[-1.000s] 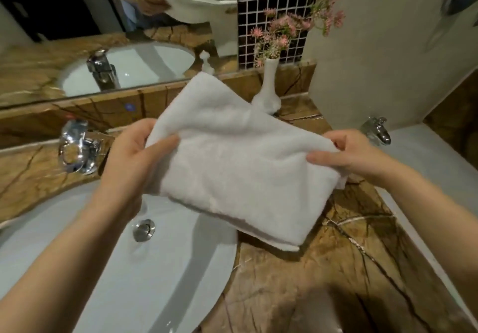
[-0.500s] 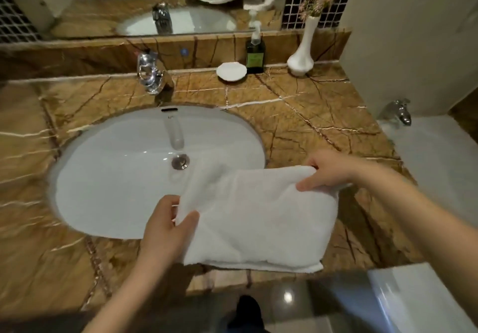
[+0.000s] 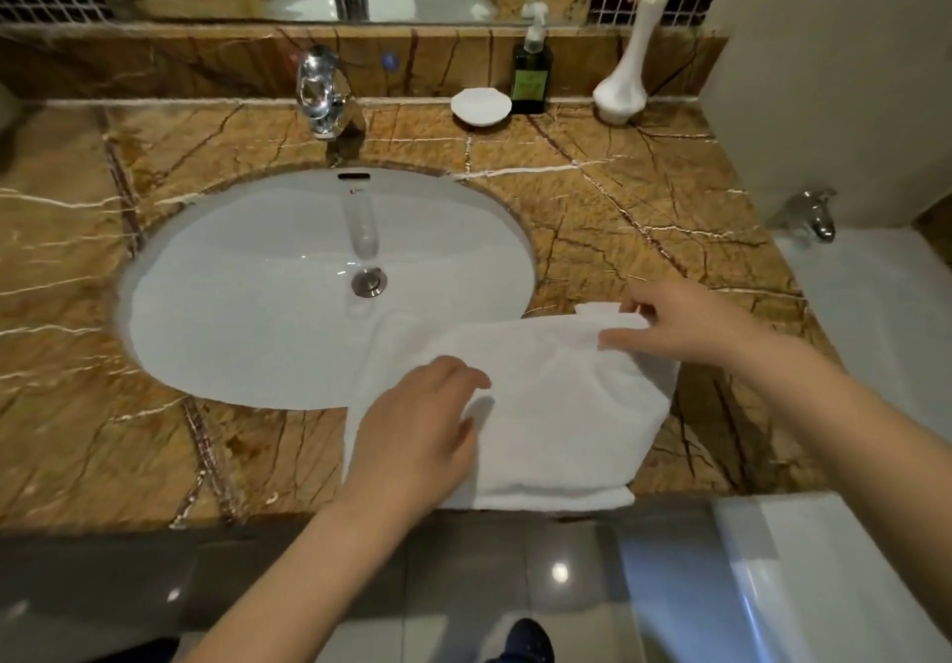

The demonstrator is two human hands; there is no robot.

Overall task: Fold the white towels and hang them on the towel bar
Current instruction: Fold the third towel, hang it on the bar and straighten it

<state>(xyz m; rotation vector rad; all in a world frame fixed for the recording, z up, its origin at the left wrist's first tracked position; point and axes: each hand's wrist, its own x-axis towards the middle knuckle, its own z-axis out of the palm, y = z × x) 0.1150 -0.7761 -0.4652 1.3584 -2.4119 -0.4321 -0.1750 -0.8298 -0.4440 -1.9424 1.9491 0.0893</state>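
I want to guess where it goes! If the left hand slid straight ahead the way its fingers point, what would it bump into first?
The left hand lies on the white towel, fingers pointing toward the right hand. It would probably just slide across towel first, then meet that hand pinching the far edge.

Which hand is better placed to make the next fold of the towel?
Probably the right hand: it pinches the white towel's far corner, while the left hand lies on it.

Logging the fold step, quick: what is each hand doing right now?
Left hand: open, lying flat on the white towel.
Right hand: fingers closed on the towel's far right corner.
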